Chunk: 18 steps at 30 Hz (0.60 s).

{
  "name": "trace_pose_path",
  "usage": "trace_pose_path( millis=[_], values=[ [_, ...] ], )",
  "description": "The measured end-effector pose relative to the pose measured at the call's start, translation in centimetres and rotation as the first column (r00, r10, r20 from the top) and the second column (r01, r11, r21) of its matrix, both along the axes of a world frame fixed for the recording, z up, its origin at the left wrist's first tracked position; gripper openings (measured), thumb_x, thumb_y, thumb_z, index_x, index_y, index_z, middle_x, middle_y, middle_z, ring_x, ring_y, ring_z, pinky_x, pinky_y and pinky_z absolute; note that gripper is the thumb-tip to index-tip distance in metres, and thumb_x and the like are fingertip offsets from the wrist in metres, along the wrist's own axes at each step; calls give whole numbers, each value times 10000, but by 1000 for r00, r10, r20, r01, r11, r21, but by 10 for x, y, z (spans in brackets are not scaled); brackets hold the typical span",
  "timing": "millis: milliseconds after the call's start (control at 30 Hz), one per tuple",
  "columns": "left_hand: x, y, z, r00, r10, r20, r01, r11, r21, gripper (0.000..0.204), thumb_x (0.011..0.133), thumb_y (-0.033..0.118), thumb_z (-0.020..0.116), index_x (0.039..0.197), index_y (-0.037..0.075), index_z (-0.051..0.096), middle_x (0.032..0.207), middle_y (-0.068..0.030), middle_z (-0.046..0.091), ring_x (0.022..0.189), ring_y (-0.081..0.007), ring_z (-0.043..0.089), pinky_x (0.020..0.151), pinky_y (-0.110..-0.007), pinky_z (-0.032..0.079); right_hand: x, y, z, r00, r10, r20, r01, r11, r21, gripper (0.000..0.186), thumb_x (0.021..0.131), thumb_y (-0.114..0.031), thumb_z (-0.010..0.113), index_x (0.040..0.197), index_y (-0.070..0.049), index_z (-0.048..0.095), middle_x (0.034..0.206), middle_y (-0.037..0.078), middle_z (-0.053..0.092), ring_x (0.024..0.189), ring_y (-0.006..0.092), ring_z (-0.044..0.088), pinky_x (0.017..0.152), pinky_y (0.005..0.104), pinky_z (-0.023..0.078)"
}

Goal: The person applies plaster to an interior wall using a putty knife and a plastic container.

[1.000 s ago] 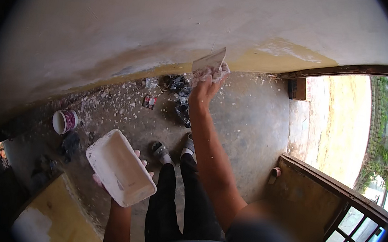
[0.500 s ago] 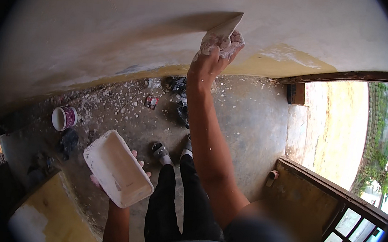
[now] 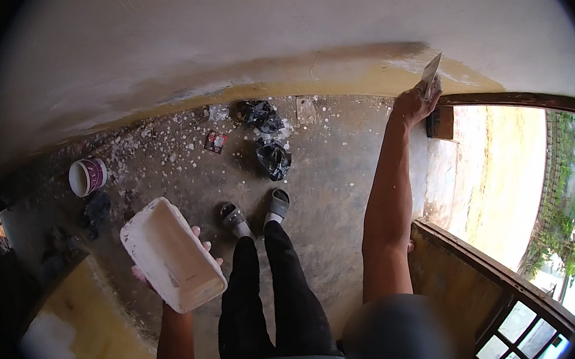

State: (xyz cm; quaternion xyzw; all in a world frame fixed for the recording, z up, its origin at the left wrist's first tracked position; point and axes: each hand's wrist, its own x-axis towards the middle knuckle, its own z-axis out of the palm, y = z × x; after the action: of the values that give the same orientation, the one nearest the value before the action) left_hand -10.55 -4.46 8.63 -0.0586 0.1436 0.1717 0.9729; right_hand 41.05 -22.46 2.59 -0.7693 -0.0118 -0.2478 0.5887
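Note:
Stretched out to the far right, my right hand (image 3: 417, 103) grips a flat putty knife (image 3: 431, 67) whose blade is at the wall (image 3: 247, 19). Around the blade, pale filler meets bare yellow paint, with a damp-looking darker streak running to the left. My hand and its fingers are smeared with white paste. Down on the left, my left hand (image 3: 201, 239) holds a white rectangular tub (image 3: 171, 255) from beneath, its fingers showing past the right side. The tub is tilted toward me, and a thin pale coat of paste covers its inside.
On the paste-spattered floor lie black plastic bags (image 3: 273, 159) and a small red packet (image 3: 215, 142). A white and purple bucket (image 3: 87, 177) lies at the left. To the right is a doorway with an open wooden door (image 3: 457, 276) and a wooden block (image 3: 441, 123).
My right hand has swept the putty knife rightward along the wall toward the door frame. The left hand and tub have hardly moved. My feet show more fully.

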Motion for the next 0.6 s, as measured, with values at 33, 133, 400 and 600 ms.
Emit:
trace_pose_path(
  millis=[33, 133, 400, 600],
  values=[
    [4, -3, -2, 1000, -4, -3, 4, 1000, -12, 1188, 678, 666, 758, 1554, 183, 117, 1581, -182, 160, 1394, -454, 275, 1099, -718, 184, 10, 7, 2, 998, -12, 56, 20, 989, -146, 284, 978, -90, 472, 1246, -25, 541, 1149, 150, 603, 1043, 270, 578, 910, 383, 447],
    [25, -12, -3, 1000, -17, -11, 17, 999, -29, 1181, 678, 668, 757, 1553, 186, 127, 1577, -184, 167, 1388, -457, 283, 1095, -713, 204, -10, 48, -40, 1000, 12, -11, -11, 996, 89, 340, 968, -60, 487, 1306, -23, 469, 1201, 81, 577, 950, 164, 556, 804, 287, 451],
    [62, -24, -6, 1000, -6, -2, 6, 1000, 28, 1112, 740, 634, 727, 1555, 188, 116, 1572, -183, 142, 1404, -457, 244, 1099, -722, 158, -152, 128, -97, 957, 275, -88, -281, 958, -56, 290, 939, -32, 523, 1225, 16, 534, 1140, 169, 587, 1058, 270, 565, 961, 382, 425],
    [71, -21, -12, 999, 17, 33, -19, 998, 60, 1123, 734, 654, 719, 1557, 199, 105, 1579, -194, 131, 1393, -476, 246, 1093, -726, 161, -6, 15, -71, 982, 57, -179, 8, 939, 343, 338, 948, -46, 525, 1275, -20, 445, 1160, 96, 524, 1018, 199, 527, 900, 323, 444]
  ],
)
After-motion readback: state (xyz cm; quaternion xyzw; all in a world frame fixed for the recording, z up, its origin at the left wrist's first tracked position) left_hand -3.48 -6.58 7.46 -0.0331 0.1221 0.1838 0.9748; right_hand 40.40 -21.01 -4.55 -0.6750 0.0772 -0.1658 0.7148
